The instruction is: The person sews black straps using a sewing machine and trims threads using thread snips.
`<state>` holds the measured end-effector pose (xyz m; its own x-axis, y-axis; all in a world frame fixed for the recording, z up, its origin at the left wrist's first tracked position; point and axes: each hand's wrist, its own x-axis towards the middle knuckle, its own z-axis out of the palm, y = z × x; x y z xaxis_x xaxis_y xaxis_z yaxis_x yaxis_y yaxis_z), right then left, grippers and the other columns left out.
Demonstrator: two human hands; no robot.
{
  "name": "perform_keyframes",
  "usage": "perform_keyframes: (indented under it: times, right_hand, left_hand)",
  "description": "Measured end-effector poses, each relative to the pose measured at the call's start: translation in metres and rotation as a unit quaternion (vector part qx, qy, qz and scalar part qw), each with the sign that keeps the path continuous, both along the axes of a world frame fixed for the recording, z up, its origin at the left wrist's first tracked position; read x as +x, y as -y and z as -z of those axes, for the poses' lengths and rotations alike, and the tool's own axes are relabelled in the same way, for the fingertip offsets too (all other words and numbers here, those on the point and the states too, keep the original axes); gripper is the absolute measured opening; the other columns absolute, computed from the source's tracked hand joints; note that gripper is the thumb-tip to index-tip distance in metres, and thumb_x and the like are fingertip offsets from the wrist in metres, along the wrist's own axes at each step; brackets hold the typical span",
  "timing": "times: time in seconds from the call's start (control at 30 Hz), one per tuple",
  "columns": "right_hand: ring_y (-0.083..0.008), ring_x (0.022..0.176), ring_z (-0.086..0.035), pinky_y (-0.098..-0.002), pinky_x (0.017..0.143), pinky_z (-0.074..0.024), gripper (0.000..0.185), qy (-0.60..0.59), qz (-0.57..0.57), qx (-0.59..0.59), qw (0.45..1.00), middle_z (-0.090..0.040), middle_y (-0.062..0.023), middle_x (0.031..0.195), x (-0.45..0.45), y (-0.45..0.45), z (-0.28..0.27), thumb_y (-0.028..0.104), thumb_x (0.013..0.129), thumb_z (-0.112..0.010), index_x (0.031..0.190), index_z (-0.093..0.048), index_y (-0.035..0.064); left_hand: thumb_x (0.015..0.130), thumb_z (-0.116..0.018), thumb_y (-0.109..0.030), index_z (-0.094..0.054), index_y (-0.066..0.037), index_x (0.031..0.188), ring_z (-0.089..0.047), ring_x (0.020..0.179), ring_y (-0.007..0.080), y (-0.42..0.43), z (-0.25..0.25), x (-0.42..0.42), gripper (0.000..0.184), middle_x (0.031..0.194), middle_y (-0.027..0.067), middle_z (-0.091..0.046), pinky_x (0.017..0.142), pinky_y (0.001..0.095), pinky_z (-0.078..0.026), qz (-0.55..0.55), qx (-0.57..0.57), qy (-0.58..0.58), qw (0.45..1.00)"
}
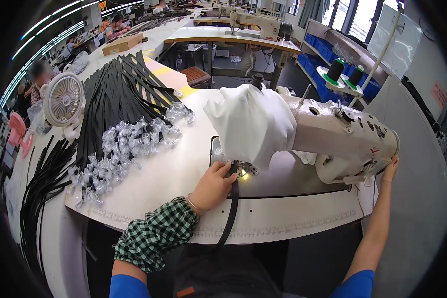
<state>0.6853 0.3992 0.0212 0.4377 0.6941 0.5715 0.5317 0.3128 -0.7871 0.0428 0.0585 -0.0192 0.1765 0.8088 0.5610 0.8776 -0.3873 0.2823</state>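
Observation:
A sewing machine (333,126) stands on the white table, its head wrapped in a white cloth (248,121). Below the cloth a small light shines at the needle area. My left hand (212,187), in a green checked sleeve cover (159,231), is closed on a black strap (233,206) beside the needle area. The strap hangs down over the table's front edge. My right hand (391,168) reaches to the right end of the machine and touches the handwheel side; its fingers are mostly hidden behind the machine.
Many black straps (116,94) with plastic-wrapped ends (126,149) lie at the left. Beside them stand a white fan (64,99) and a pink fan (19,131). Thread spools (335,71) stand behind the machine. Other people sit far back at the left.

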Motion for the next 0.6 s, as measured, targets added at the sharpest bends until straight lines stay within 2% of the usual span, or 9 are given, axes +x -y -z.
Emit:
perform_keyframes:
  times: [0.03, 0.07, 0.13, 0.17, 0.23, 0.33, 0.47, 0.53, 0.6]
  right_hand:
    - [-0.0217, 0.104, -0.052, -0.0334, 0.093, -0.038, 0.06, -0.044, -0.038, -0.029, 0.998, -0.056, -0.01, 0.113, 0.004, -0.002, 0.0, 0.056, 0.092, -0.039, 0.118, -0.051, 0.0028]
    - [-0.0217, 0.104, -0.052, -0.0334, 0.093, -0.038, 0.06, -0.043, -0.038, -0.029, 0.998, -0.056, -0.01, 0.113, -0.002, 0.002, -0.005, 0.056, 0.092, -0.039, 0.118, -0.051, 0.0028]
    - [-0.0214, 0.108, -0.05, -0.032, 0.095, -0.0375, 0.059, -0.116, -0.036, -0.051, 0.991, -0.054, -0.009, 0.119, -0.027, 0.018, -0.025, 0.053, 0.093, -0.04, 0.126, -0.048, 0.0038]
    - [-0.0214, 0.108, -0.05, -0.032, 0.095, -0.0375, 0.059, -0.116, -0.035, -0.051, 0.991, -0.054, -0.009, 0.119, -0.034, 0.021, -0.031, 0.053, 0.093, -0.04, 0.126, -0.048, 0.0038]
    - [-0.0207, 0.112, -0.049, -0.031, 0.095, -0.0374, 0.058, -0.044, -0.02, 0.009, 0.999, -0.053, -0.0091, 0.121, -0.042, 0.027, -0.037, 0.051, 0.095, -0.039, 0.129, -0.047, 0.0045]
    - [-0.0208, 0.112, -0.049, -0.0313, 0.095, -0.0376, 0.055, 0.004, 0.015, 0.009, 1.0, -0.053, -0.0092, 0.121, -0.027, 0.018, -0.03, 0.048, 0.096, -0.038, 0.128, -0.047, 0.004]
    - [-0.0223, 0.109, -0.052, -0.0324, 0.094, -0.0392, 0.054, -0.014, 0.028, 0.032, 0.999, -0.055, -0.0113, 0.119, -0.044, 0.035, -0.023, 0.047, 0.097, -0.037, 0.123, -0.049, 0.0008]
    - [-0.0223, 0.103, -0.055, -0.0329, 0.091, -0.041, 0.052, -0.137, -0.058, 0.094, 0.984, -0.058, -0.0111, 0.113, -0.047, 0.032, -0.013, 0.044, 0.098, -0.035, 0.119, -0.051, -0.0002]
    - [-0.0218, 0.1, -0.056, -0.0332, 0.09, -0.0421, 0.052, -0.183, -0.051, 0.075, 0.979, -0.06, -0.0113, 0.109, -0.055, 0.03, -0.004, 0.045, 0.097, -0.036, 0.116, -0.053, -0.0002]
  left_hand:
    - [0.063, -0.066, -0.002, -0.066, -0.002, 0.098, -0.052, 0.102, 0.0316, 0.0, -0.001, 0.0, 0.035, 0.114, 0.0194, -0.057, 0.087, 0.0359, -0.047, -0.001, 0.0, 0.003, 1.0]
    - [0.062, -0.067, 0.0, -0.066, -0.003, 0.098, -0.052, 0.102, 0.0324, -0.001, -0.001, 0.0, 0.036, 0.115, 0.0187, -0.056, 0.087, 0.0369, -0.047, -0.002, 0.002, 0.006, 1.0]
    - [0.062, -0.067, 0.0, -0.066, -0.003, 0.099, -0.052, 0.102, 0.0325, -0.001, -0.002, 0.0, 0.036, 0.115, 0.0187, -0.056, 0.087, 0.0373, -0.047, -0.001, 0.0, 0.008, 1.0]
    - [0.062, -0.067, 0.0, -0.066, -0.004, 0.099, -0.052, 0.102, 0.0326, 0.0, -0.002, 0.0, 0.037, 0.115, 0.0187, -0.056, 0.088, 0.0377, -0.047, 0.0, -0.003, 0.01, 1.0]
    - [0.062, -0.068, 0.0, -0.066, -0.004, 0.099, -0.052, 0.102, 0.0327, 0.0, -0.002, 0.0, 0.037, 0.115, 0.0186, -0.056, 0.088, 0.0377, -0.047, 0.003, -0.002, 0.013, 1.0]
    - [0.064, -0.066, -0.002, -0.066, -0.003, 0.1, -0.051, 0.102, 0.0321, -0.003, -0.003, -0.002, 0.036, 0.114, 0.019, -0.057, 0.088, 0.0373, -0.047, 0.006, 0.004, 0.009, 1.0]
    - [0.065, -0.065, -0.004, -0.064, -0.002, 0.101, -0.051, 0.102, 0.0313, -0.004, -0.004, -0.003, 0.036, 0.112, 0.0194, -0.057, 0.087, 0.0367, -0.046, 0.011, 0.004, -0.009, 1.0]
    - [0.064, -0.065, -0.002, -0.064, -0.001, 0.101, -0.052, 0.101, 0.0312, -0.006, -0.001, -0.002, 0.036, 0.112, 0.0183, -0.057, 0.087, 0.0362, -0.047, -0.001, 0.01, -0.018, 1.0]
    - [0.063, -0.065, 0.0, -0.064, -0.001, 0.1, -0.052, 0.101, 0.0311, -0.006, 0.001, -0.001, 0.037, 0.112, 0.0172, -0.057, 0.086, 0.0357, -0.048, -0.014, 0.015, -0.028, 0.999]
